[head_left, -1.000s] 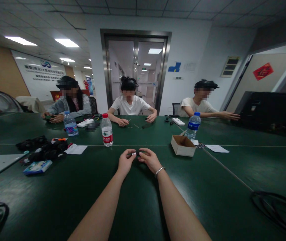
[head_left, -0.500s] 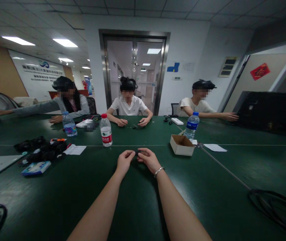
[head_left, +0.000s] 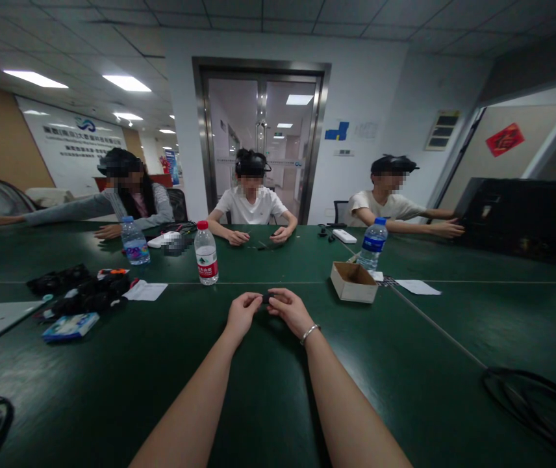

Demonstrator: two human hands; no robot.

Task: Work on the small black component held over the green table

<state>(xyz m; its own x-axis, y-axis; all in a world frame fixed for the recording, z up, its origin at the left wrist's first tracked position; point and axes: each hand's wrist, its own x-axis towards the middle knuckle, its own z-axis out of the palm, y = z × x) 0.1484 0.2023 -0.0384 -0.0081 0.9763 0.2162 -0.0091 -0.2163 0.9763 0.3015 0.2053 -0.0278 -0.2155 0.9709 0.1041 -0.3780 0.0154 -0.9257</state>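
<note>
A small dark object (head_left: 265, 298) is pinched between my two hands, above the green table (head_left: 161, 390); its kind is too small to make out. My left hand (head_left: 243, 315) grips its left end between thumb and fingertips. From the other side my right hand (head_left: 291, 311), with a silver bracelet on the wrist, closes thumb and fingers on the right end. To the right of my hands stands an open cardboard box (head_left: 354, 291). A red-capped water bottle (head_left: 206, 255) is upright beyond my left hand.
A blue-capped bottle (head_left: 374, 244) stands behind the box. Dark gear (head_left: 86, 289) and a blue-white packet (head_left: 70, 327) lie left. Black cable (head_left: 526, 396) coils at right, near a monitor (head_left: 526, 218). Several people sit across the table, including one person in white (head_left: 253, 207).
Both my hands stay almost in place, still holding the small dark object, which shows slightly more between the fingertips. Across the table, the person at right has shifted their arms slightly by the monitor.
</note>
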